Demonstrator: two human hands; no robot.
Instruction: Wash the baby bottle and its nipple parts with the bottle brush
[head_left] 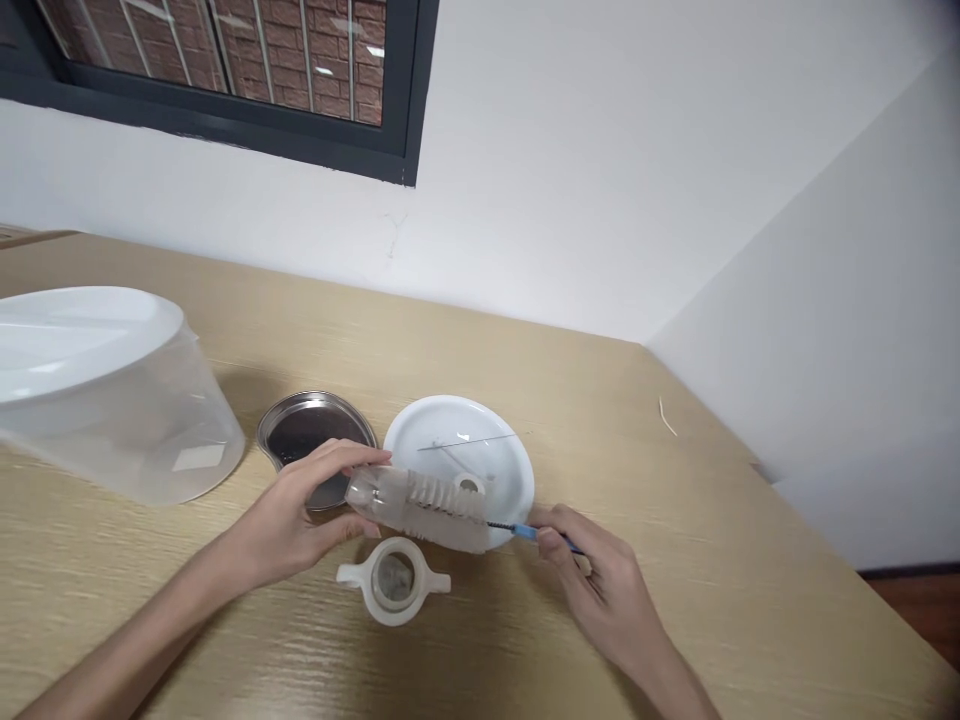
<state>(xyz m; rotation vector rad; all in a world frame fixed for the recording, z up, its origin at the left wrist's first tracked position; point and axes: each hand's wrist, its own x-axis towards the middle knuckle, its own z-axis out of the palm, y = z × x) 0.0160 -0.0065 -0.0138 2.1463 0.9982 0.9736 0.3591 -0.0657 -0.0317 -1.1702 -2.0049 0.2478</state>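
Observation:
My left hand (311, 510) is closed around the base end of a clear bottle (375, 497), which lies tilted on its side in the air. A bottle brush (525, 531) with a blue handle is in my right hand (600, 580), fingers wrapped on the handle. Its pale bristles appear to be inside the bottle, though how deep is hard to tell. Just below the bottle, a whitish ring with two handles (379, 600) stands on the table. Behind the bottle sits a white plate (420, 420), holding a thin straight wire-like piece (465, 443) and a small pale tube-like part (470, 484).
A shiny metal kidney-shaped dish (311, 402) lies behind my left hand. The large translucent bucket with a white lid (150, 420) stands at the left. A short pale strip (666, 415) lies at the far right of the wooden table (600, 420), which meets white walls.

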